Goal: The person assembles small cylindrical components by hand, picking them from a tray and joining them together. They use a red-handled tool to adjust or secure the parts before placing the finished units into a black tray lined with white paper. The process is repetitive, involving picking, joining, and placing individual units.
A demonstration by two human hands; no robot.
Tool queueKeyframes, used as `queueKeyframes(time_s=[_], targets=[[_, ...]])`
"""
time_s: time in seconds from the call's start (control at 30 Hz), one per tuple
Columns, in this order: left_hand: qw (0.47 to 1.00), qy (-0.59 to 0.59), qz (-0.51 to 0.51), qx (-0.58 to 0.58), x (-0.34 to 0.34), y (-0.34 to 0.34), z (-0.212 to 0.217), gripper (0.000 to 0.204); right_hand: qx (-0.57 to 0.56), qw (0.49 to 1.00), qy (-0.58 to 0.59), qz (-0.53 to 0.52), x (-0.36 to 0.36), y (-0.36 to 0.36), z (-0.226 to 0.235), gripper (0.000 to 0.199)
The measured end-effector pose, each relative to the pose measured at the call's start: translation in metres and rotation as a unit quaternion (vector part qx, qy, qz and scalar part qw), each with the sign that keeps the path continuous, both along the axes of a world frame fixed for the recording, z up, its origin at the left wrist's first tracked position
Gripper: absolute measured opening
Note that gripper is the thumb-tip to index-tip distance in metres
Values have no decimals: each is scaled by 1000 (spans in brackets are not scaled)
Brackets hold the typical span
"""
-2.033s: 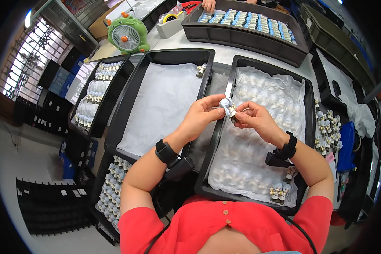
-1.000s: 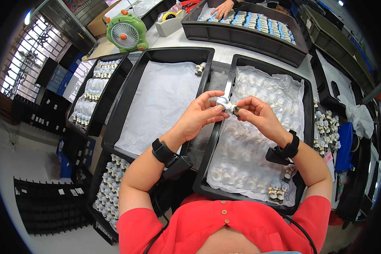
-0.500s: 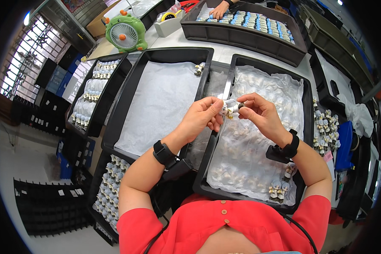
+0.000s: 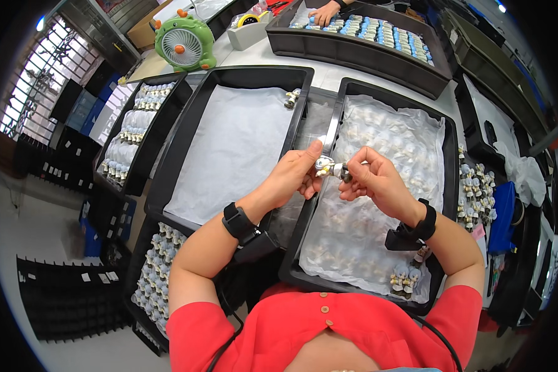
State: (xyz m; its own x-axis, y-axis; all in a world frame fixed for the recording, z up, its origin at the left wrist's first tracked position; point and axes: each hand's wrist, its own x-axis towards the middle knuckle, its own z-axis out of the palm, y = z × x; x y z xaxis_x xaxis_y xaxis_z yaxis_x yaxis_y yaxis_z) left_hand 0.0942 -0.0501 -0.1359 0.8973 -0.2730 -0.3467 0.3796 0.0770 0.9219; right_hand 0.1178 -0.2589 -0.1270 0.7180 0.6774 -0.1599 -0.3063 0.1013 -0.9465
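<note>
A small figurine (image 4: 332,168) with a pale head and dark base lies sideways between my two hands, above the gap between two black trays. My left hand (image 4: 296,172) has its fingers at the head end. The base end is pinched by my right hand (image 4: 372,178). Below my left hand, the left tray (image 4: 229,77) is lined with white paper and holds one figurine (image 4: 291,98) in its far right corner. Under my right hand, the right tray (image 4: 449,142) carries rows of figurines beneath a thin white sheet (image 4: 353,242). Several uncovered figurines (image 4: 405,278) stand in its near right corner.
A green toy-shaped fan (image 4: 185,46) stands at the back left beside a tape dispenser (image 4: 248,31). Another person's hand (image 4: 323,13) reaches into a big grey tray (image 4: 353,53) of figurines. More figurines fill trays at left (image 4: 133,133), lower left (image 4: 158,279) and right (image 4: 476,192).
The figurine has turned in my fingers, its head now showing toward my left hand. My right hand has dropped slightly and regripped near the base. The trays look unchanged.
</note>
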Motion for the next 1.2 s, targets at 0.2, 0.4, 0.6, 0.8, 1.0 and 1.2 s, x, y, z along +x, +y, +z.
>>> queueKeyframes(time_s=[0.2, 0.4, 0.6, 0.8, 1.0, 1.2], targets=[[999, -43, 20, -17, 1, 0, -4, 51, 8, 1000, 18, 3, 1, 1, -1, 19], [993, -103, 18, -63, 2, 2, -4, 41, -4, 999, 22, 32, -3, 3, -2, 25], [993, -103, 30, -53, 2, 1, -6, 36, -26, 998, -30, 44, -5, 5, -5, 27], [992, -105, 42, -62, 2, 1, -4, 33, -35, 995, -86, 25, -6, 7, -11, 24], [988, -101, 51, -100, 1, 1, -1, 31, -24, 993, -116, 2, -1, 8, -19, 23], [982, -105, 35, -155, 0, 2, 0, 38, -16, 994, -110, -7, 3, 6, -20, 25]])
